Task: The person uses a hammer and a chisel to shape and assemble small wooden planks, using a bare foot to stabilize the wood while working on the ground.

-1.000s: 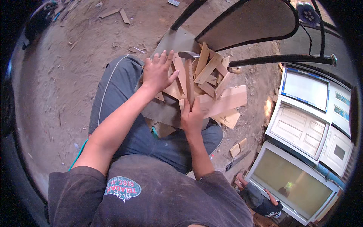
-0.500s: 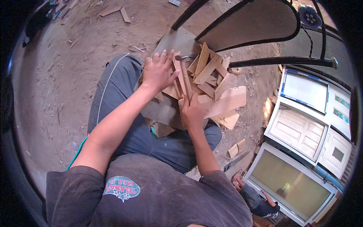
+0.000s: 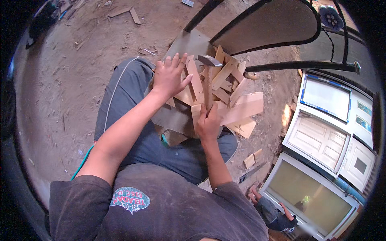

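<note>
My right hand grips the wooden handle of a hammer, whose metal head is raised above a pile of wood pieces. My left hand rests with fingers spread on the left side of the pile, beside a narrow wood strip; what lies under the palm is hidden. Several light offcuts lie crossed over one another to the right of the hammer. A wider board sticks out rightward from near my right hand. All this rests on a grey chair seat in front of my knees.
The chair's dark metal frame with its padded backrest rises at the far right. White door and window panels lean at the right. Another person sits at the lower right. Wood scraps lie on the dirt ground.
The hammer has swung up and to the right, its head lifting off the strip near my left hand. My right hand has tilted with it; the left stays nearly in place.
</note>
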Demonstrator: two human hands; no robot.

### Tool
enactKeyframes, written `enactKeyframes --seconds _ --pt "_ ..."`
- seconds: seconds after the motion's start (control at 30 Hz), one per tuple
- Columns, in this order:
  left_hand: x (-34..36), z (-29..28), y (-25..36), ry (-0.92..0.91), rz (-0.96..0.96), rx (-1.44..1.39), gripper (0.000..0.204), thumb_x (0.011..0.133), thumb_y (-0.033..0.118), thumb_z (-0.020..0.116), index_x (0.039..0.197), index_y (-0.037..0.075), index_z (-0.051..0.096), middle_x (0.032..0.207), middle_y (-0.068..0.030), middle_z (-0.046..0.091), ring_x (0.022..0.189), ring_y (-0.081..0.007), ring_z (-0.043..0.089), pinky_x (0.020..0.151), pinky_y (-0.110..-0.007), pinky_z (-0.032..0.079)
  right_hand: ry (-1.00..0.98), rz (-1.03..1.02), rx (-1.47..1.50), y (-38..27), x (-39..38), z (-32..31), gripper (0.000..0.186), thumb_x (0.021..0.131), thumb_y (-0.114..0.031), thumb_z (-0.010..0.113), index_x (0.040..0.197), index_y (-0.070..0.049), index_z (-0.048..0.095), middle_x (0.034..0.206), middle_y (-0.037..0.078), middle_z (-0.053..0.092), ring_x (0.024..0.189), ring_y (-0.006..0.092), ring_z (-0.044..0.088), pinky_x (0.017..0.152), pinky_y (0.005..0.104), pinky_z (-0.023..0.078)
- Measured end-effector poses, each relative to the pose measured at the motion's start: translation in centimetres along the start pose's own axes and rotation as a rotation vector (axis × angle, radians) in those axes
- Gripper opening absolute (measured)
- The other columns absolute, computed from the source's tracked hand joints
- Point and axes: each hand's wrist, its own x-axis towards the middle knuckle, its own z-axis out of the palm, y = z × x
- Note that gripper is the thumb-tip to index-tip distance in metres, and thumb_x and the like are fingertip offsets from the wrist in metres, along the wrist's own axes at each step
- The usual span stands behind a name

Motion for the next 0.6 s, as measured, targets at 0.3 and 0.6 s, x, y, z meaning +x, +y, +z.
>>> enactKeyframes --seconds 0.3,0.6 --pt "-0.1 0.5 0.0 0.069 0.015 0.046 0.083 0.095 0.063 0.059 0.16 0.014 0.045 0.149 -0.0122 0.06 0.127 -0.03 0.055 0.096 -0.049 0.045 0.011 -0.009 0.0 -0.3 -0.4 0.4 0.03 0.108 -0.033 0.056 0.114 -0.003 0.057 0.086 0.03 0.069 0.081 0.0522 0.067 0.069 0.0596 0.049" --pt "0.1 0.3 0.2 0.02 0.009 0.039 0.082 0.097 0.061 0.059 0.161 0.014 0.042 0.152 -0.0129 0.056 0.131 -0.0333 0.055 0.1 -0.052 0.046 0.058 0.007 -0.035 -0.1 -0.2 0.8 0.032 0.108 -0.037 0.054 0.109 -0.005 0.056 0.087 0.029 0.07 0.08 0.0527 0.067 0.069 0.0616 0.05"
